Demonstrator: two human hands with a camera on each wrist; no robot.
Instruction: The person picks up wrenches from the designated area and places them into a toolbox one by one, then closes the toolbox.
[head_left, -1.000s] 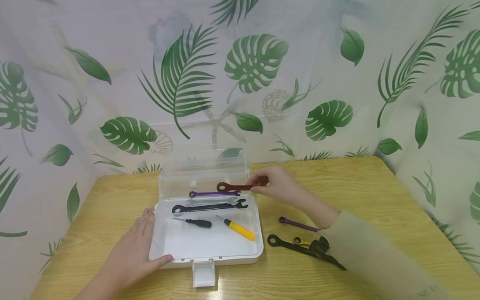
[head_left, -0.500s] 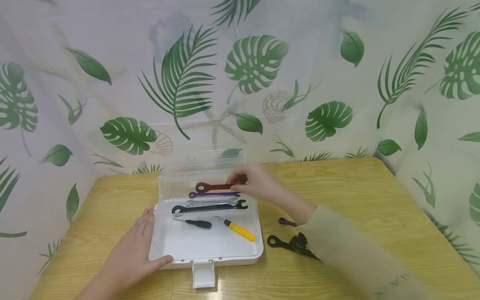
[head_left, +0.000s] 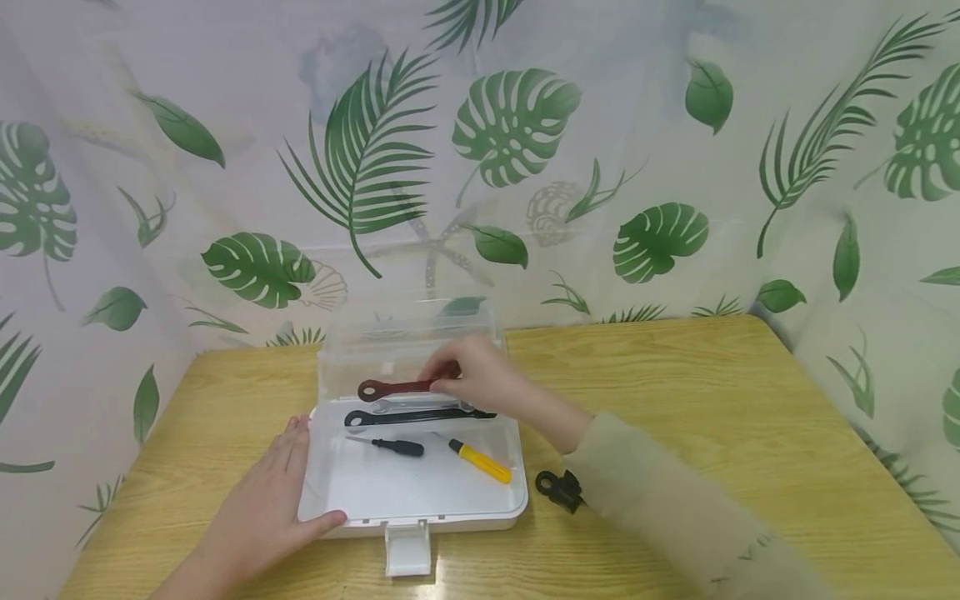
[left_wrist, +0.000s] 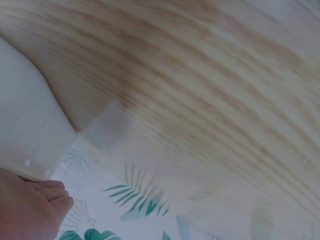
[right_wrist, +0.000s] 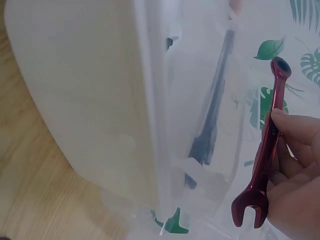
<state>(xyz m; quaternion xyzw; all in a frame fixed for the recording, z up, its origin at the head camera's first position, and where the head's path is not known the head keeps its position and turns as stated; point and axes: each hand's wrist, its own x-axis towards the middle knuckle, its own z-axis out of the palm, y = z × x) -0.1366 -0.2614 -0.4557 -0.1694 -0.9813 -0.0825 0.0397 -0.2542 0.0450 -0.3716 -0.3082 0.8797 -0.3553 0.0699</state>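
Observation:
My right hand (head_left: pixel 480 379) pinches a red ratcheting combination wrench (head_left: pixel 397 388) by its shank, above the back of a white plastic box (head_left: pixel 360 493). In the right wrist view, the red wrench (right_wrist: pixel 265 160) hangs with its forked end toward the bottom. My left hand (head_left: pixel 258 492) lies along the box's left side, fingers straight, its thumb on the front rim. A black wrench (head_left: pixel 420 417) and a silver wrench (head_left: pixel 390 407) lie toward the back. In front lie a black-handled screwdriver (head_left: pixel 401 447) and a slim yellow-handled tool (head_left: pixel 483 462).
The box's clear lid (head_left: pixel 352 367) stands raised at the back, and its front latch (head_left: pixel 408 550) hangs down. Right of the box, a black wrench's ring end (head_left: pixel 546 482) shows beside the right sleeve (head_left: pixel 660 492). A leaf-print cloth (head_left: pixel 510 283) rises behind the wooden table (head_left: pixel 675 367).
My right hand has carried the red wrench leftward and slightly down over the box; a purple wrench there is now covered. Its sleeve hides more tools on the right. The left hand stays put.

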